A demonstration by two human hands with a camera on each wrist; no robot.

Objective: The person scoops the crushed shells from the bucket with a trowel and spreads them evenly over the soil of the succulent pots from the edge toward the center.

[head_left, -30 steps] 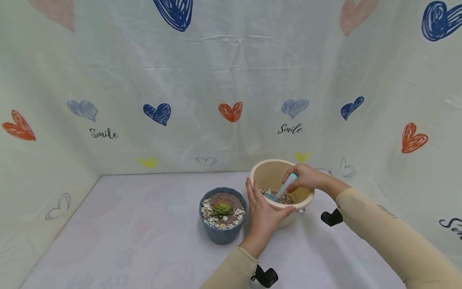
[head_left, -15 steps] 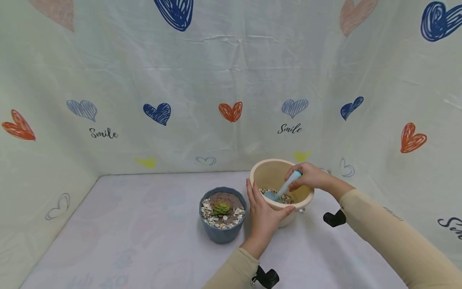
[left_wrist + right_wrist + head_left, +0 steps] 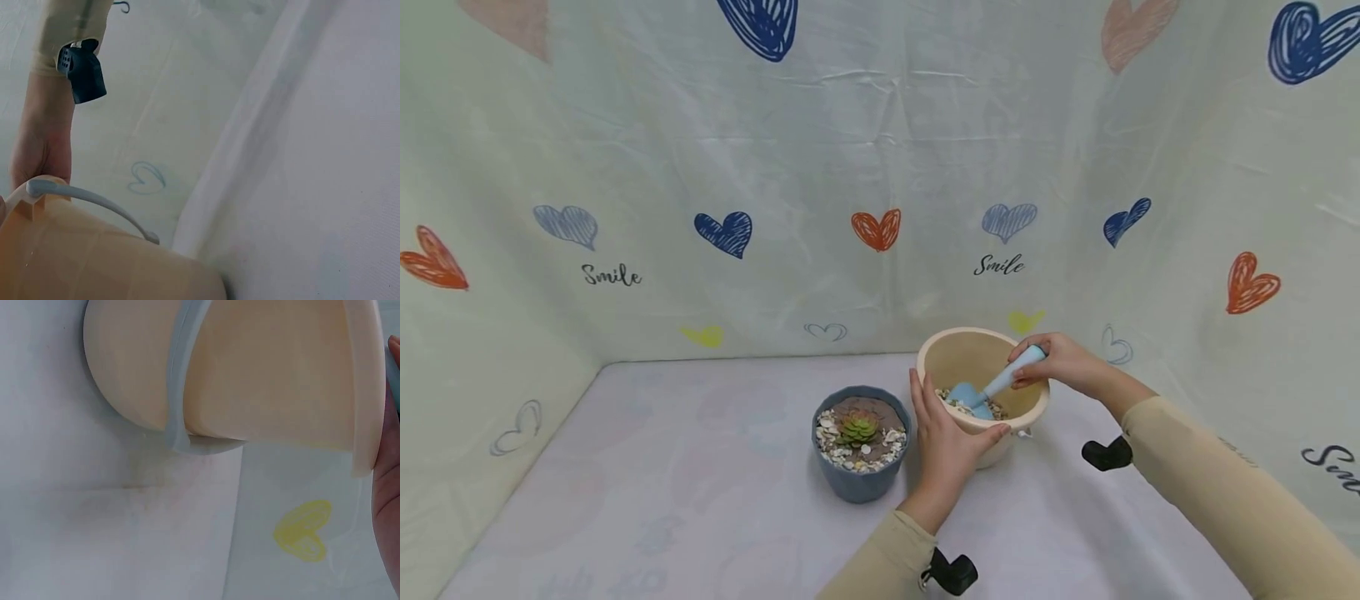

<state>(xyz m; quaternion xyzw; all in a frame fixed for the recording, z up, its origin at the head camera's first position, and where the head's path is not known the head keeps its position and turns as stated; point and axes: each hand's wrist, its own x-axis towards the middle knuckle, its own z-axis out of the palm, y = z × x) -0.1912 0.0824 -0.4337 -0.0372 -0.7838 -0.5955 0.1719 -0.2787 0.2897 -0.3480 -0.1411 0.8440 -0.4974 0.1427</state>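
Observation:
A cream bucket with pebbles in its bottom stands near the back of the table. My left hand presses against its near left side, fingers straight along the wall and thumb at the rim. With my right hand I grip the handle of a light-blue toy shovel, tilted, its blade among the pebbles. In the left wrist view, the right hand shows beyond the bucket. In the right wrist view, part of that hand appears beside the bucket's rim.
Left of the bucket stands a blue-grey pot with a green succulent and pale stones around it. The bucket's grey handle hangs down its side. A white cloth covers the table, and a heart-printed curtain hangs behind.
My right hand has shifted to the right and slightly up with the shovel, and more of the blade now shows above the pebbles. My left hand stays on the bucket.

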